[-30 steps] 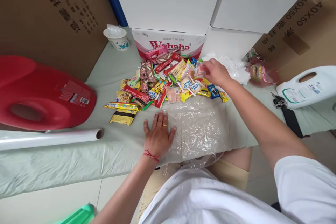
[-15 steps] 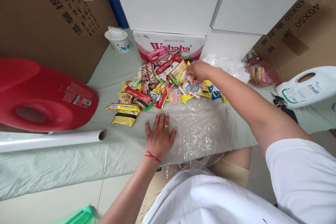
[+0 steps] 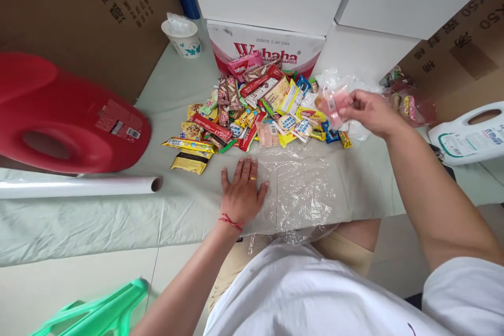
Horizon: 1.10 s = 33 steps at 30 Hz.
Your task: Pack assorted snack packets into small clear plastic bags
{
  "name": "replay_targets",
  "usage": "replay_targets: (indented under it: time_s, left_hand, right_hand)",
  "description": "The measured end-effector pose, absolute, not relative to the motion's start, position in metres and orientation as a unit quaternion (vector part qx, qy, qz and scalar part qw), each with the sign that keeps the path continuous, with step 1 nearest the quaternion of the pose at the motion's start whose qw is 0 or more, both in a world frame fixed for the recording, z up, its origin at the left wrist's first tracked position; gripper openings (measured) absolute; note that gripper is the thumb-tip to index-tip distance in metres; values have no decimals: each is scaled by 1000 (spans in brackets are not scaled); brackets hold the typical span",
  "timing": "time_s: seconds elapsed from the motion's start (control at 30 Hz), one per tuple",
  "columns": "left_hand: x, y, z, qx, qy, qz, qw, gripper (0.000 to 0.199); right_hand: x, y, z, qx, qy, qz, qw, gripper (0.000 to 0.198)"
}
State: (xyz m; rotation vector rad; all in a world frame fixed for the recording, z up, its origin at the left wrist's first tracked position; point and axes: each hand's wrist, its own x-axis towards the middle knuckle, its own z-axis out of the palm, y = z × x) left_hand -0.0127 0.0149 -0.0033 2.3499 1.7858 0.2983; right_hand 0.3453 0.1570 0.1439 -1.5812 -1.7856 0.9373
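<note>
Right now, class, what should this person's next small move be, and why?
Probably to lower the pink packet onto the clear plastic. The right hand pinches that packet by the right side of the snack pile, while the plastic lies spread in front of the person, with the left hand palm down near its left edge, perhaps ready to steady it.

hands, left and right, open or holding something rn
Left hand: open, palm down on the pale green cloth.
Right hand: closed, pinching at least one pink translucent plastic packet.
</note>
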Motion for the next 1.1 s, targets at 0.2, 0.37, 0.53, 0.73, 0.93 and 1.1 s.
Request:
replay_targets:
  time_s: [0.2, 0.37, 0.53, 0.73, 0.93, 1.1]
  left_hand:
    - [-12, 14, -3, 790, 601, 87, 83, 69]
    - [-11, 14, -2, 788, 606, 73, 73, 69]
    - [-10, 14, 0, 787, 609, 66, 73, 70]
    - [-9, 14, 0, 788, 610, 53, 68, 70]
    - [-9, 14, -1, 786, 611, 65, 70, 70]
    - [-9, 13, -1, 788, 606, 72, 77, 69]
  right_hand:
    - [292, 84, 81, -415, -668, 613, 75, 44]
    - [261, 58, 58, -465, -785, 404, 56, 44]
    - [241, 35, 60, -425, -863, 254, 100, 66]
    - [216, 47, 60, -501, -828, 250, 18, 45]
    - [224, 55, 80, -433, -866, 251, 11, 23]
    - [234, 40, 75, -336, -915, 214, 66, 37]
